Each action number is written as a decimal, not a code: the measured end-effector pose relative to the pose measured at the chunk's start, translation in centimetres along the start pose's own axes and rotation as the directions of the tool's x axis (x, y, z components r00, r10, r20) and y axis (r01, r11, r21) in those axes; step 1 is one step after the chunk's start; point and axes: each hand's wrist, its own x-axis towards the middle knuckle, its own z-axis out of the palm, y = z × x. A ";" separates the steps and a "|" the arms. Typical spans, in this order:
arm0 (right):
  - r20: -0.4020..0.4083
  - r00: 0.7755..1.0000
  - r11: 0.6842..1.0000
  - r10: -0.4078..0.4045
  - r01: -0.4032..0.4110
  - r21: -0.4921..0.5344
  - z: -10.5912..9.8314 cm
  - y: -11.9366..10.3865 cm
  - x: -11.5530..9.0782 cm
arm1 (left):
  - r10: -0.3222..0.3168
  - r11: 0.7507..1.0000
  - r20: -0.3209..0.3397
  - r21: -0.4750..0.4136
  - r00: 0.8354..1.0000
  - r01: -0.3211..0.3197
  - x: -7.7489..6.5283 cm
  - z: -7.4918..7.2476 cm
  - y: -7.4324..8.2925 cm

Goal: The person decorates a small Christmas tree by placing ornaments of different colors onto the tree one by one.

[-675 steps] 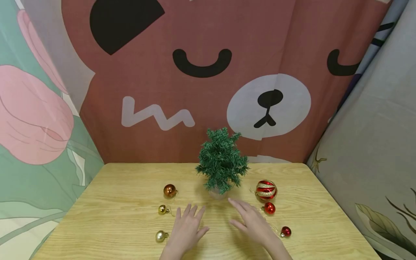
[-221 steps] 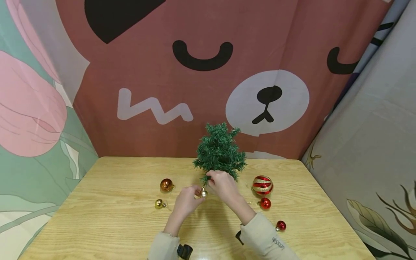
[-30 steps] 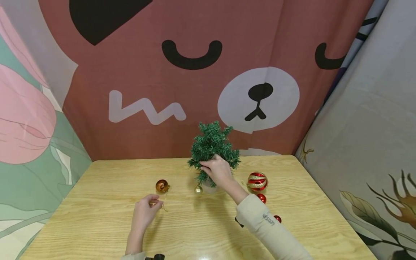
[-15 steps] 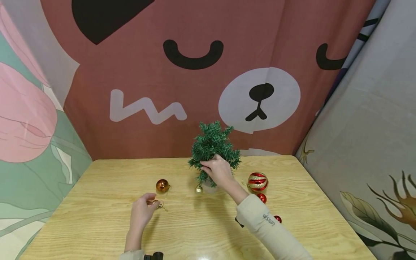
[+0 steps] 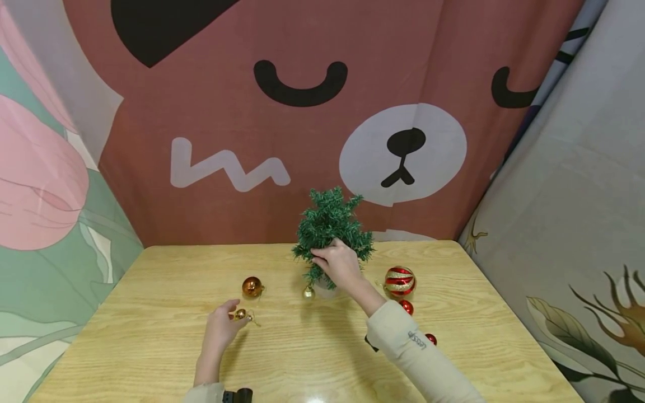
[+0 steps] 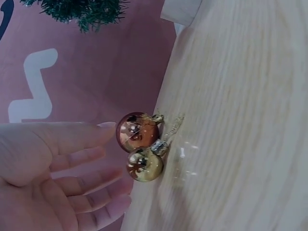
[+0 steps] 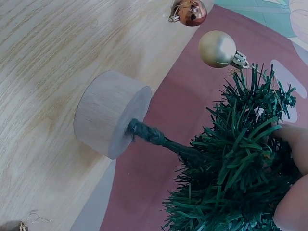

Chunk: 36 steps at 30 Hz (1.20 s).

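Note:
A small green artificial Christmas tree [image 5: 330, 215] stands on a round pale base [image 7: 108, 113] at the table's back. My right hand [image 5: 340, 266] pinches one of its lower branches; foliage partly hides the fingertips in the right wrist view. From a low branch at the tree's left hangs a matte pale-gold bauble [image 7: 217, 49]. My left hand [image 5: 218, 330] is at the left, its fingers extended and parted beside a small shiny gold bauble [image 6: 145, 165] on the table. In the left wrist view a gap shows between fingertips and bauble. Behind it lies a copper-brown bauble [image 5: 252, 287].
Right of the tree lie a large red-and-gold striped bauble [image 5: 400, 281] and two smaller red baubles, one red bauble [image 5: 406, 307] near it, another red bauble [image 5: 430, 339] partly behind the right sleeve [image 5: 413, 341]. Printed cloth [image 5: 227, 212] borders the wooden table [image 5: 151, 336].
The pale-gold bauble, earlier on the table and then in my left hand, now hangs on the tree. My left fingers have parted, uncovering the small gold bauble. The right hand stays put lately.

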 end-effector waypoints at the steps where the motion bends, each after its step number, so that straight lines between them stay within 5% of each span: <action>1: 0.002 1.000 1.000 -0.002 0.002 0.000 0.0 0.0 0.0 | 0.000 1.000 0.012 -0.002 1.000 0.000 0.0 0.0 -0.1; 13: -0.009 1.000 1.000 -0.011 0.011 -0.013 0.1 0.1 0.0 | -0.053 0.999 0.059 -0.005 0.997 0.053 0.4 0.5 -0.8; 36: -0.018 1.000 1.000 -0.021 0.021 -0.005 0.0 0.1 0.0 | -0.066 0.997 0.017 0.030 0.998 0.065 1.1 1.3 -1.3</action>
